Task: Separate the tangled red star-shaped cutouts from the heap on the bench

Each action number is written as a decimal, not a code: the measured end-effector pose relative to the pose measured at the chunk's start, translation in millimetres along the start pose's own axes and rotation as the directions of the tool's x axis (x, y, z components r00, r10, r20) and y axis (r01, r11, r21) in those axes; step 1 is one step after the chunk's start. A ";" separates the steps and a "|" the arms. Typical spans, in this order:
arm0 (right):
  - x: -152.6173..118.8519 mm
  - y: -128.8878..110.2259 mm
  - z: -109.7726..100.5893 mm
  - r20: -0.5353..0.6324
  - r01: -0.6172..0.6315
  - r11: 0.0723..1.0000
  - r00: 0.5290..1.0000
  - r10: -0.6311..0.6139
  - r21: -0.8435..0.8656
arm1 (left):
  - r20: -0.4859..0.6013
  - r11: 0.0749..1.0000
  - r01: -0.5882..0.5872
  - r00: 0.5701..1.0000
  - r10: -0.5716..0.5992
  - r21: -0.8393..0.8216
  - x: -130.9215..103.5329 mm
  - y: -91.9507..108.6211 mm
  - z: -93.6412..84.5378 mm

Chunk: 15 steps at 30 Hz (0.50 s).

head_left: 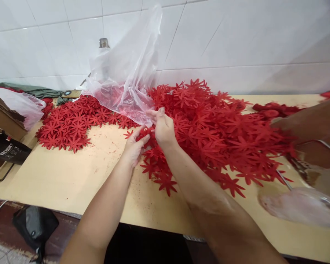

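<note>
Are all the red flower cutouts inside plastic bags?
No, a large heap of red flower cutouts lies loose on the table, beside the translucent plastic bag.

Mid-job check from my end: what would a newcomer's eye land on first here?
Probably the big heap of red flower-shaped pieces, spread across the table right of centre. Next, the translucent plastic bag rising against the white tiled wall, with the left hand and right hand close together at its lower edge.
</note>
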State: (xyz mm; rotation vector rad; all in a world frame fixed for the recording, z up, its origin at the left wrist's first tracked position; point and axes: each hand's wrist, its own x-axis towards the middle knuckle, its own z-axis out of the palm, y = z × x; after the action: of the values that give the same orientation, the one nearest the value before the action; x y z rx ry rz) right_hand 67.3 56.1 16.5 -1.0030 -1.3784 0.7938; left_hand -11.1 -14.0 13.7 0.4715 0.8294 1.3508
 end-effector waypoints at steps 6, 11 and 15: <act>-20.7 -32.3 -79.0 0.126 0.278 0.857 0.961 -0.248 -0.433 | -0.098 1.000 0.002 0.995 -0.002 0.005 2.5 5.5 -3.0; -55.4 -51.9 -187.0 0.033 0.212 0.599 0.955 -0.295 -0.772 | -0.080 0.996 0.006 0.997 -0.013 -0.085 6.5 8.1 -2.1; -87.2 -47.4 -264.8 -0.122 0.009 0.488 0.964 -0.236 -0.873 | -0.051 0.992 0.042 0.998 -0.048 -0.121 8.9 11.4 1.5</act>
State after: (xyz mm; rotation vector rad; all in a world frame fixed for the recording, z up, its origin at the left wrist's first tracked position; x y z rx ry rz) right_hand 319.1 -69.9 43.6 -1.6852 -1.6375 -0.2458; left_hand -17.4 -3.0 20.7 0.3221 0.7928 1.3682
